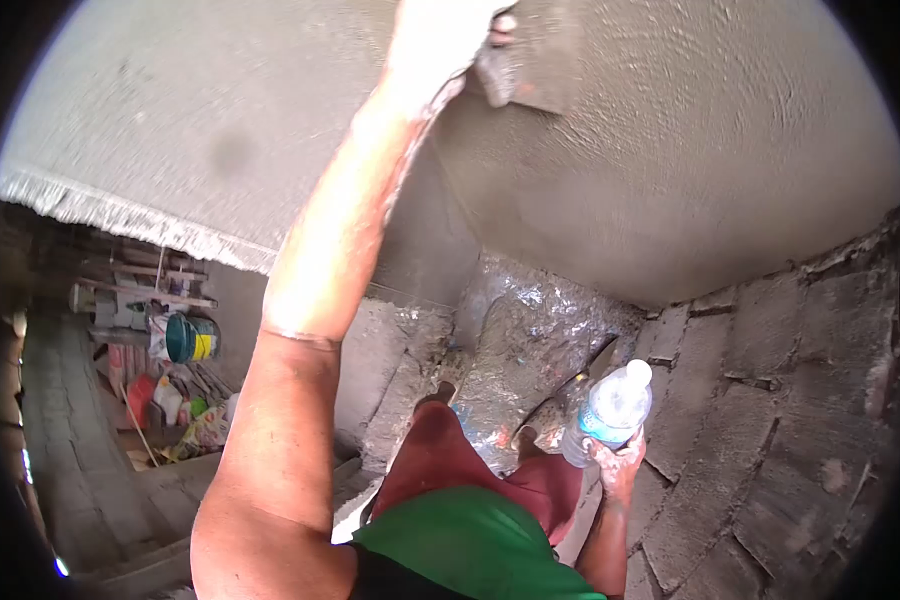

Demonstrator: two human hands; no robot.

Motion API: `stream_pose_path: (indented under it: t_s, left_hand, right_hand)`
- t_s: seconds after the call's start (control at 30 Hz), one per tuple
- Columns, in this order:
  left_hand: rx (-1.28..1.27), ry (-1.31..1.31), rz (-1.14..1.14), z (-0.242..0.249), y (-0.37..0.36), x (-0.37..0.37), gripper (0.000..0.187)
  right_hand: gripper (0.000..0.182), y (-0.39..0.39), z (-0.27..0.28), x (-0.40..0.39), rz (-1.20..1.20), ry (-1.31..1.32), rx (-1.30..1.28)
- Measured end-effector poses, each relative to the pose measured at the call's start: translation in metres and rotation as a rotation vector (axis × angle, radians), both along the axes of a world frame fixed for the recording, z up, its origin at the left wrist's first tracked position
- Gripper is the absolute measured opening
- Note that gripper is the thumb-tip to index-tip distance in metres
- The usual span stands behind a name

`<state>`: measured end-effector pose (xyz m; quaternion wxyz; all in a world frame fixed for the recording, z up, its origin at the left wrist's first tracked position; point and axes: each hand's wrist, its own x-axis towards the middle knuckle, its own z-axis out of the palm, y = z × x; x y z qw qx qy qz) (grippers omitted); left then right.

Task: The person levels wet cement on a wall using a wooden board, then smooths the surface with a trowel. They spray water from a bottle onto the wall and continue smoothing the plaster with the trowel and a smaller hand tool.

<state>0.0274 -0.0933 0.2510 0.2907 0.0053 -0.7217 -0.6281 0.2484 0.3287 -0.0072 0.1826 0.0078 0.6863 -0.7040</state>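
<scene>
At the top of the view, my left hand (450,45) is closed round the handle of a plastering float (545,65). Its flat grey plate lies against the wet plaster wall (690,130), near the inner corner. The raised left arm hides part of the wall, and the top of the hand is washed out by light. Lower right, my right hand (620,455) is wrapped round a clear plastic water bottle (618,400) with a white cap and blue label. The bottle is held upright beside my body, and plaster smears the fingers.
Bare block wall (710,420) rises on the right below the plastered part. Wet mortar covers the floor (520,320) around my feet. To the left, below a rough plaster edge (140,215), are a teal bucket (185,338) with a yellow patch and several bags (205,425).
</scene>
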Motion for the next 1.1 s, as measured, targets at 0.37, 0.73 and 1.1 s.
stream_pose_path:
  t_s: [0.37, 0.73, 1.1]
  left_hand:
    - [0.065, -0.69, 0.075, -0.283, 0.111, 0.175, 0.066]
    - [0.194, -1.076, -0.05, -0.366, 0.169, 0.273, 0.059]
    - [-0.255, -1.048, -0.226, -0.426, 0.156, 0.256, 0.05]
  right_hand:
    - [0.072, 0.012, 0.04, 0.04, -0.17, -0.031, -0.167]
    - [0.063, 0.0, 0.036, 0.039, -0.254, -0.193, -0.335]
    - [0.06, -0.001, 0.022, 0.053, -0.23, -0.207, -0.339]
